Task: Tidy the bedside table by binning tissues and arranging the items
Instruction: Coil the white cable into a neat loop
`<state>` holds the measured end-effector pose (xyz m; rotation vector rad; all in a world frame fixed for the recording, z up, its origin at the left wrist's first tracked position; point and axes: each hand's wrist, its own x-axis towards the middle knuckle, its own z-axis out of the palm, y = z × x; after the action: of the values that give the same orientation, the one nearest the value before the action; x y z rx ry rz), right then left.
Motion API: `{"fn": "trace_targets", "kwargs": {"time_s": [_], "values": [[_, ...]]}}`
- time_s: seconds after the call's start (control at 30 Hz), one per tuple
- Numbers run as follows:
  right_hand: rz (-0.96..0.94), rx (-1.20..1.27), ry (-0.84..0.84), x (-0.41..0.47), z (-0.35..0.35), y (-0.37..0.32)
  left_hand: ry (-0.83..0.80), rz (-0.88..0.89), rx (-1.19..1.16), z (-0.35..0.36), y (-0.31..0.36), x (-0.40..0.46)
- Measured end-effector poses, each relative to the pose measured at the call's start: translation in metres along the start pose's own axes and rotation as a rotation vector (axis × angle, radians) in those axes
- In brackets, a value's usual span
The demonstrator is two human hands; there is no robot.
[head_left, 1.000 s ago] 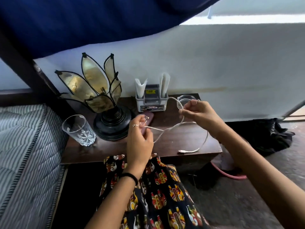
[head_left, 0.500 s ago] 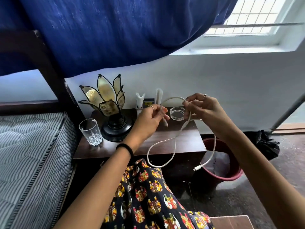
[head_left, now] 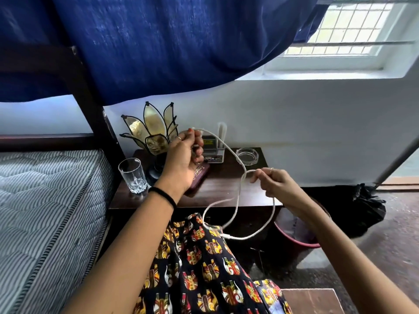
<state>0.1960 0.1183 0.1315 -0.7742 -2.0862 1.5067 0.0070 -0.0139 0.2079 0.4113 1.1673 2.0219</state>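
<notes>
A white cable (head_left: 237, 201) hangs in loops over the front of the dark wooden bedside table (head_left: 226, 186). My left hand (head_left: 184, 158) grips one end of it, raised in front of the petal lamp (head_left: 150, 132). My right hand (head_left: 275, 183) pinches the cable lower and to the right, over the table's front right corner. The plug end dangles by my patterned dress. On the table stand a drinking glass (head_left: 132, 174), a grey holder (head_left: 213, 150) with white tissues, a glass ashtray (head_left: 247, 155) and a dark red case (head_left: 199, 175).
A red bin (head_left: 299, 234) sits on the floor right of the table, a black bag (head_left: 365, 207) beyond it. The striped mattress (head_left: 45, 211) lies at the left, beside a dark bedpost. A blue curtain hangs overhead.
My right hand has dropped and moved right along the cable, lengthening the loop. My left hand stays raised with its end. The view has tilted up over the second.
</notes>
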Motion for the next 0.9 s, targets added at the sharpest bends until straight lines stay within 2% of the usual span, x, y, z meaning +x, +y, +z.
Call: {"fn": "trace_targets", "kwargs": {"time_s": [0.1,0.3,0.53,0.9], "values": [[0.129,0.045,0.119,0.0,-0.009,0.02,0.04,0.042,-0.008,-0.007,0.008,0.002],[0.351,-0.252,0.212,-0.01,-0.026,0.084,0.106,0.123,-0.081,-0.015,0.034,0.008],[0.615,-0.563,0.292,-0.039,-0.042,0.151,0.101,0.259,-0.14,-0.027,0.066,0.012],[0.925,-0.701,0.363,-0.061,-0.041,0.163,0.223,0.334,-0.311,-0.02,0.086,0.011]]}}
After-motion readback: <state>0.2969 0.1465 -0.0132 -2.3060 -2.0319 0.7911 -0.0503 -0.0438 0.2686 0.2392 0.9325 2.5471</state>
